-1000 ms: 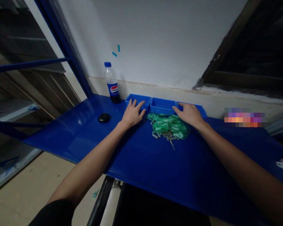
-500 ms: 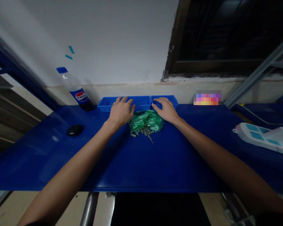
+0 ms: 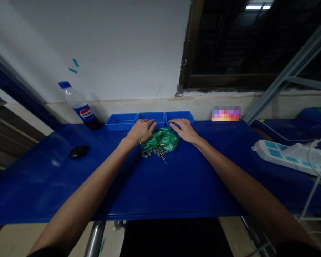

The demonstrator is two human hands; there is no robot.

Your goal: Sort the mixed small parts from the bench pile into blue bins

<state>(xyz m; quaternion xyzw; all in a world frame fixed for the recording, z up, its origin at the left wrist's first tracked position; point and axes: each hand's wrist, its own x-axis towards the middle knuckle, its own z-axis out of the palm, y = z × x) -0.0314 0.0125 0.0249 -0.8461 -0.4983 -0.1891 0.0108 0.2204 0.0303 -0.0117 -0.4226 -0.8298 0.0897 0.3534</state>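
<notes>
A pile of small green packets (image 3: 164, 138), with loose metal pieces (image 3: 157, 151) at its front, lies on the blue table (image 3: 171, 189). One long thin metal piece (image 3: 163, 159) points toward me. My left hand (image 3: 141, 130) is at the pile's left, palm down, fingers stretched toward the bins. On the other side is my right hand (image 3: 184, 129), open, thumb and fingers apart. Both hover by the pile and the bin fronts; whether they touch either I cannot tell. Three blue bins stand behind: the left bin (image 3: 120, 125), the middle bin (image 3: 158, 116) and the right bin (image 3: 188, 115).
A cola bottle (image 3: 84, 112) stands at the back left, with a black computer mouse (image 3: 78, 152) in front of it. To the right lies a white power strip (image 3: 280, 153) with cables. A blurred-out colourful item (image 3: 226, 115) sits against the wall. Metal posts rise at both sides.
The camera view has shifted, so the table things appear further left. My right hand has moved back slightly from the right bin, and the gap between the bins shows more clearly.
</notes>
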